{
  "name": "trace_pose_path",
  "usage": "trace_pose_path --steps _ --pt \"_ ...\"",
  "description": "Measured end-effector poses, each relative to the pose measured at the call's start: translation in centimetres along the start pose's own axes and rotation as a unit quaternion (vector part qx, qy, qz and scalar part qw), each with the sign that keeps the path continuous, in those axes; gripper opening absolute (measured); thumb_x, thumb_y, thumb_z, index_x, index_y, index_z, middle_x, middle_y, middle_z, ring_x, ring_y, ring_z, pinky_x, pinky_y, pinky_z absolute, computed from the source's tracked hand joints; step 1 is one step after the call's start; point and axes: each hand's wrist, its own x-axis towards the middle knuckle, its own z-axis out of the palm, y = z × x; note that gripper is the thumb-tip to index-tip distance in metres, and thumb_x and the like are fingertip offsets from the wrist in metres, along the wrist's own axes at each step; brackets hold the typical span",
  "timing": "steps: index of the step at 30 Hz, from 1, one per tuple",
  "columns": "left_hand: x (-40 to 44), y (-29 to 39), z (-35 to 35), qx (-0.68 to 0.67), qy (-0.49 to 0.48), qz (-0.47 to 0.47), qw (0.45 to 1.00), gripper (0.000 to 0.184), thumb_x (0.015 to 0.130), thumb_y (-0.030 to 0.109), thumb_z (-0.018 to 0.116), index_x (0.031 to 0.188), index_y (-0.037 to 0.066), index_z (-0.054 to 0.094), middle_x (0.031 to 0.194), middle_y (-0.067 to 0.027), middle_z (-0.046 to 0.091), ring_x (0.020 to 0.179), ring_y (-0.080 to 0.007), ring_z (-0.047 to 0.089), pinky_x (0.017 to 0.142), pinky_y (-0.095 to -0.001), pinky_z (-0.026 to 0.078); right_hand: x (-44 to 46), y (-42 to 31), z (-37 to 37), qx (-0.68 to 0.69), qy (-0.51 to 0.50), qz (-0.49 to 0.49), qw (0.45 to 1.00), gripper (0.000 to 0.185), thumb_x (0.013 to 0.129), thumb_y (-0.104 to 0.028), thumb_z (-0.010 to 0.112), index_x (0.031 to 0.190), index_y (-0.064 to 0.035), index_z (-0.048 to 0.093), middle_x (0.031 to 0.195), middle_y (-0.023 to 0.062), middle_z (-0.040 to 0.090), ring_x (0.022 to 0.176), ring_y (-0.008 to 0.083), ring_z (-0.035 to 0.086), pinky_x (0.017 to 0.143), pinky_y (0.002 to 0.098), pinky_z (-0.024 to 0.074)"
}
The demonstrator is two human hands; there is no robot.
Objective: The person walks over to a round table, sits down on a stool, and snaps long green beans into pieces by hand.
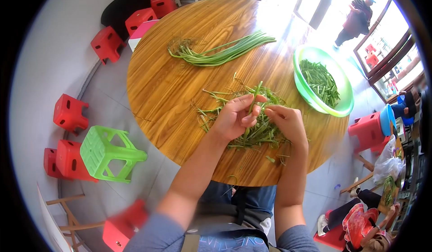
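Note:
My left hand (236,116) is closed around a green stalk (256,91), whose tip sticks up past the fingers. Close on its right, my right hand (289,122) has thumb and forefinger pinched together; whatever is between them is too small to make out. Under both hands lies a loose pile of green trimmings (265,133), stringy and partly hidden by my fingers. Farther back on the table rests a bundle of long green stalks (225,56), with thin curly ends at its left.
The round wooden table (166,112) bears a green basin (300,83) of cut green pieces at its right edge. Red stools (70,112) and a green stool (101,151) stand to the left. One person (357,18) is by the doorway; another (360,220) sits at lower right.

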Motion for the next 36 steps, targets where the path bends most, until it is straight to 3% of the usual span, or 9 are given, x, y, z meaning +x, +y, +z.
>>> trace_pose_path --steps 6,9,12,14,24,27,30,34,36 --pt "-0.3 0.0 1.0 0.019 0.013 -0.021 1.0 0.028 0.094 0.02 0.042 0.104 -0.002 0.057 0.069 -0.0038 0.058 0.046 -0.0053 0.04 0.044 -0.0185 0.033 0.3 0.0 0.6 0.15 0.119 -0.001 0.982 0.014 0.083 -0.014 0.065 0.092 -0.0033 0.067 0.059 -0.0054 0.049 0.052 0.0004 0.037 0.044 0.0204 0.0298" --pt "-0.1 -0.3 1.1 0.032 0.002 -0.048 0.998 0.029 0.095 0.022 0.04 0.104 0.0 0.057 0.068 -0.0035 0.058 0.044 -0.006 0.04 0.043 -0.019 0.033 0.8 0.9 1.3 0.165 0.076 -0.03 0.983 0.022 0.086 -0.018 0.062 0.099 -0.0012 0.065 0.059 -0.005 0.051 0.052 0.0001 0.037 0.045 0.0192 0.0285" --pt "-0.2 -0.5 1.3 0.049 -0.001 -0.058 0.997 0.029 0.095 0.022 0.041 0.102 -0.001 0.058 0.067 -0.0047 0.058 0.043 -0.0079 0.041 0.042 -0.0192 0.034 0.3 -1.3 0.5 0.258 0.022 0.122 0.958 0.028 0.089 -0.023 0.058 0.096 0.0028 0.065 0.06 -0.004 0.053 0.051 0.0009 0.036 0.045 0.0193 0.0265" --pt "-0.1 -0.6 1.5 0.067 -0.002 -0.07 0.995 0.028 0.094 0.022 0.042 0.1 0.0 0.058 0.067 -0.0057 0.058 0.043 -0.009 0.042 0.042 -0.0194 0.034 0.1 -1.7 1.3 0.345 0.014 0.135 0.929 0.031 0.09 -0.026 0.056 0.092 0.0034 0.065 0.06 -0.0039 0.052 0.05 0.0015 0.034 0.044 0.0194 0.0248" --pt "0.1 -1.6 1.9 0.145 0.048 -0.081 0.985 0.023 0.09 0.016 0.047 0.085 -0.003 0.059 0.061 -0.007 0.055 0.044 -0.0103 0.043 0.041 -0.021 0.034 0.3 -0.8 1.5 0.484 0.042 0.103 0.868 0.028 0.091 -0.022 0.054 0.092 0.0036 0.064 0.058 -0.0055 0.04 0.052 0.0037 0.033 0.047 0.0187 0.0258" --pt "0.2 -1.7 1.5 0.178 0.056 -0.074 0.98 0.023 0.089 0.016 0.047 0.082 -0.003 0.059 0.061 -0.0066 0.055 0.044 -0.0101 0.043 0.041 -0.0212 0.034 0.2 -0.7 1.5 0.48 0.037 0.091 0.872 0.027 0.092 -0.021 0.053 0.09 0.0026 0.065 0.062 -0.0046 0.043 0.054 0.0041 0.035 0.047 0.0183 0.026" --pt "0.2 -1.8 1.3 0.213 0.081 -0.067 0.971 0.023 0.088 0.016 0.048 0.079 -0.002 0.059 0.059 -0.0059 0.054 0.043 -0.01 0.043 0.039 -0.0214 0.033 0.0 -0.8 1.4 0.336 0.055 0.026 0.94 0.021 0.089 -0.018 0.056 0.09 0.0009 0.066 0.067 -0.0019 0.048 0.056 0.0052 0.042 0.049 0.0191 0.0331" --pt "0.6 -2.6 0.2 0.228 0.113 -0.022 0.967 0.023 0.087 0.016 0.05 0.073 0.0 0.058 0.057 -0.0054 0.053 0.042 -0.0101 0.043 0.037 -0.0219 0.031 -0.5 -1.4 2.7 0.042 0.105 -0.249 0.962 0.013 0.08 -0.008 0.065 0.091 -0.0014 0.066 0.08 0.0068 0.054 0.065 0.0151 0.056 0.057 0.0269 0.0457" --pt "0.6 -2.8 -0.1 0.227 0.12 -0.008 0.967 0.024 0.087 0.017 0.049 0.072 0.0 0.057 0.057 -0.005 0.052 0.042 -0.0101 0.043 0.037 -0.0223 0.03 -0.5 -1.5 3.2 -0.011 0.098 -0.285 0.953 0.014 0.078 -0.008 0.065 0.091 -0.0015 0.066 0.079 0.0076 0.054 0.066 0.0185 0.056 0.057 0.0283 0.046"
